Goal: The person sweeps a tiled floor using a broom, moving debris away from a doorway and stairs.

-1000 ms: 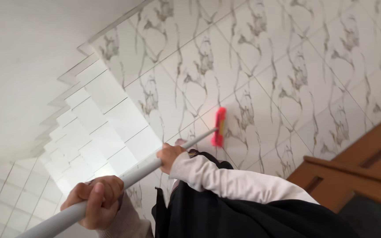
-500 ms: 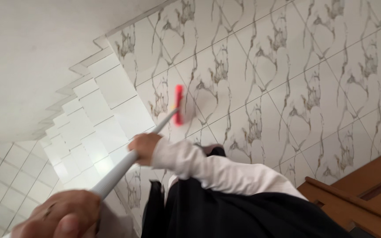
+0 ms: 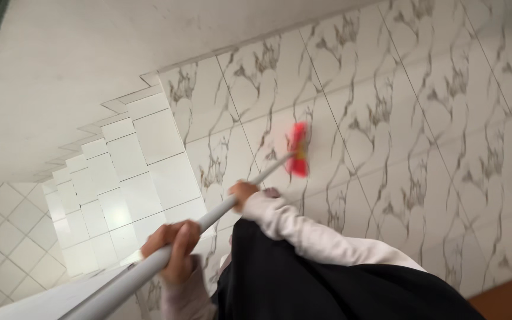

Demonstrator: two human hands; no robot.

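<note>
Head view, hand status?
— Left hand (image 3: 173, 252) and right hand (image 3: 243, 194) both clamped round grey mop handle (image 3: 208, 218)

Mop head?
— Red mop head (image 3: 298, 150) on marbled floor tiles (image 3: 422, 154), beside white stairs (image 3: 125, 172)

Marble-patterned floor tiles (image 3: 422, 148) with grey veins spread beyond and to the right of the grip. A flight of white tiled steps (image 3: 125, 178) drops away on its left, ending at small white square tiles (image 3: 1, 237). A plain white wall (image 3: 78, 59) runs above the stairs. A brown wooden edge (image 3: 511, 299) sits far right, low down.
</note>
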